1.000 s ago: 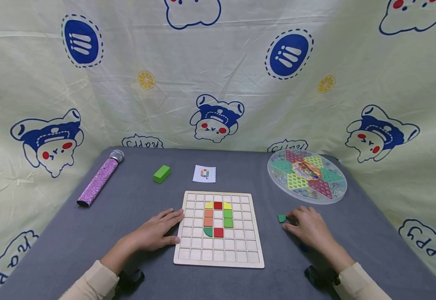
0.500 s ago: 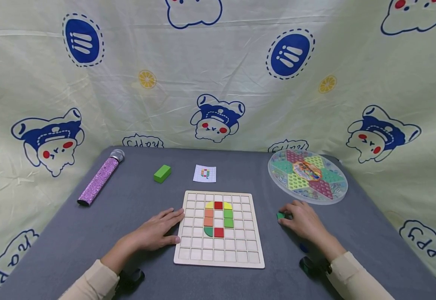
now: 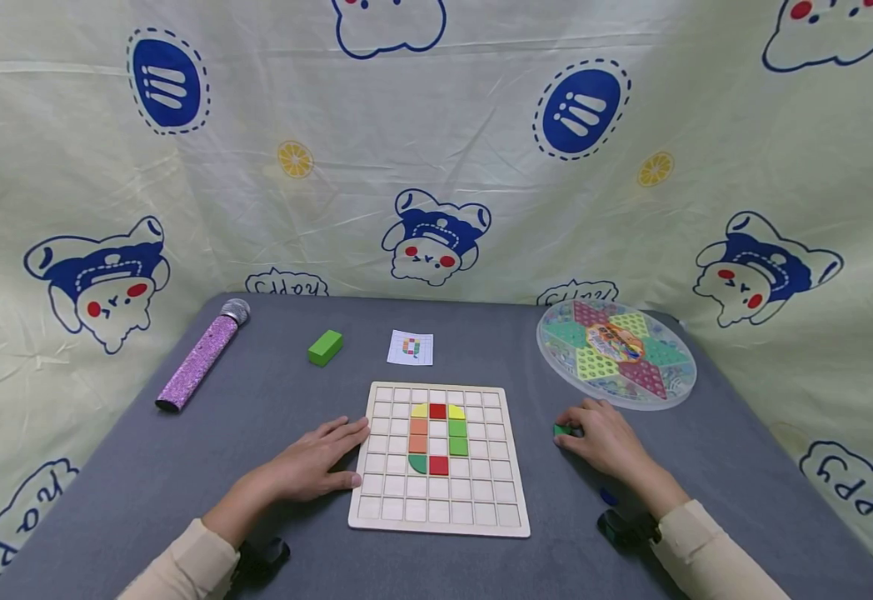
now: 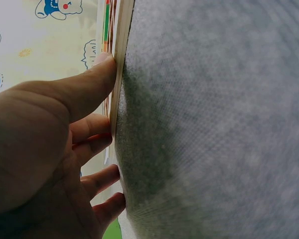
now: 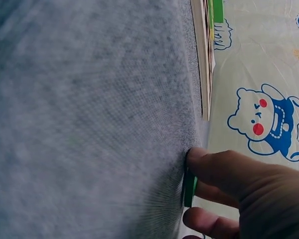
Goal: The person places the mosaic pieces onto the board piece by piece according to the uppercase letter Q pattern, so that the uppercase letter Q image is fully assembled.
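Note:
A square wooden grid board (image 3: 436, 517) lies in the middle of the table, with several red, orange, yellow and green tiles in its cells forming a ring. My left hand (image 3: 315, 461) rests at the board's left edge; in the left wrist view its thumb and fingers (image 4: 97, 79) touch the rim, fairly straight. To the right of the board, my right hand (image 3: 607, 439) pinches a small dark green tile (image 3: 561, 431) on the tabletop. The right wrist view has the thumb against this green tile (image 5: 190, 189), partly hidden by the fingers.
A small dark blue piece (image 3: 608, 497) lies beside my right wrist. Behind the board are a patterned card (image 3: 410, 347) and a green block (image 3: 325, 347). A glittery pink microphone (image 3: 200, 358) lies far left, a round star-patterned game board (image 3: 616, 354) far right.
My right hand has moved slightly left and away from me, its fingers closing over the green tile, which now shows less. The left hand and board stay put.

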Demonstrator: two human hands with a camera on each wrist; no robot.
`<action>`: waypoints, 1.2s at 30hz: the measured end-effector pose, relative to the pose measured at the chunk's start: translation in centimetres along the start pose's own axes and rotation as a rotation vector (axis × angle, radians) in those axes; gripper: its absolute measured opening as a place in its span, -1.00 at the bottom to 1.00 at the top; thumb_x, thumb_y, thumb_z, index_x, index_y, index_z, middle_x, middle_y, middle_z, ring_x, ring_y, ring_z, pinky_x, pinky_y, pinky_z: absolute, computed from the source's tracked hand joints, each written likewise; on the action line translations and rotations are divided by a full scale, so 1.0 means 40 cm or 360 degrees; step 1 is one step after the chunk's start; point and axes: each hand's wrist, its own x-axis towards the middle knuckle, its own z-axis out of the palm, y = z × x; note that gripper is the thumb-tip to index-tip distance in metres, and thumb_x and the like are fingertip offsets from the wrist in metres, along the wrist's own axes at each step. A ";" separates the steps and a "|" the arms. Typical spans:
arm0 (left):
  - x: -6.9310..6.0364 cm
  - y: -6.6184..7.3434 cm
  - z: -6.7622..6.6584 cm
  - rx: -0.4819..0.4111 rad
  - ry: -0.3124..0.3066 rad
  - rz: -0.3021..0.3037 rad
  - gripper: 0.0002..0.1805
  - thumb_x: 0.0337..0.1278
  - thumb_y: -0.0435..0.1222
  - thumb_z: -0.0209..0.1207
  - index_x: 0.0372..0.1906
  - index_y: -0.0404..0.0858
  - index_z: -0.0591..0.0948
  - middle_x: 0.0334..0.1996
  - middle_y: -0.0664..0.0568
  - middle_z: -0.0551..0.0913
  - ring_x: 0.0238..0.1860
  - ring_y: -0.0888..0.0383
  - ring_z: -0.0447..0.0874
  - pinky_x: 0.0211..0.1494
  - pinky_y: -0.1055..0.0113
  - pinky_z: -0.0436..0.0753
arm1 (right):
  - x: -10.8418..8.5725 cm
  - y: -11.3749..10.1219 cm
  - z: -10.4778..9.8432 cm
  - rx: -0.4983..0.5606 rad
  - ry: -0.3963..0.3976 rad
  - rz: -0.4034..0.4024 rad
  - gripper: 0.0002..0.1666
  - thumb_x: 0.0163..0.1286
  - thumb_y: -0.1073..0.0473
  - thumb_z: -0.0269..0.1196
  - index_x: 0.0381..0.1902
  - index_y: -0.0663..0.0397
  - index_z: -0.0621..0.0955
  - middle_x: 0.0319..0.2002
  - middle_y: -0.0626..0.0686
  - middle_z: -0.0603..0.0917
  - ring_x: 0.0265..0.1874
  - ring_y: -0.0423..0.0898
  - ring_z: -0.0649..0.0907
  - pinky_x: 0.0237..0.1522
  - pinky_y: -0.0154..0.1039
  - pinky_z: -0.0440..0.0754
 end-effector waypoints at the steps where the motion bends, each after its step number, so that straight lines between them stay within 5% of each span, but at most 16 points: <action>1: 0.000 0.000 0.000 0.0000 0.0000 -0.0003 -0.21 0.23 0.06 0.08 0.46 -0.18 0.14 0.48 -0.03 0.12 0.49 -0.18 -0.04 0.40 -0.24 0.10 | 0.000 -0.002 -0.001 -0.0001 0.0004 -0.0005 -0.80 0.11 0.03 0.39 -0.32 -0.06 0.70 -0.36 -0.03 0.58 -0.34 -0.10 0.48 -0.31 -0.13 0.41; 36: 0.002 -0.002 0.002 0.0019 0.0013 0.0030 -0.21 0.23 0.06 0.08 0.45 -0.19 0.15 0.48 -0.06 0.12 0.49 -0.20 -0.03 0.39 -0.25 0.11 | -0.036 -0.234 0.023 0.0119 0.0025 -0.0348 -0.75 0.03 -0.01 0.44 -0.31 -0.13 0.69 -0.37 -0.16 0.56 -0.30 -0.24 0.40 -0.22 -0.23 0.39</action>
